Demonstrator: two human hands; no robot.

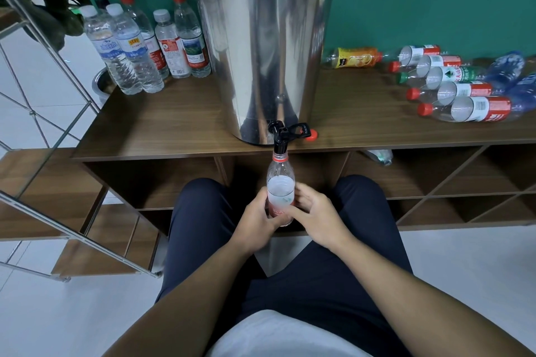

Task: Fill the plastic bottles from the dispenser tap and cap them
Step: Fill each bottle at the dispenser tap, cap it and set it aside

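A clear plastic bottle (280, 182) with a red neck ring stands upright under the black tap (280, 136) of the steel dispenser (261, 46), its mouth at the spout. Water fills it to about the shoulder. My left hand (258, 217) grips the bottle's lower body from the left. My right hand (316, 211) holds it from the right, fingers curled round the label. A loose red cap (312, 135) lies on the shelf top beside the tap.
Several filled, capped bottles (145, 43) stand at the back left of the wooden shelf top (162, 127). Several empty capped bottles (452, 87) lie on their sides at the right. A metal-framed glass rack (43, 95) stands at the left. My knees flank the bottle.
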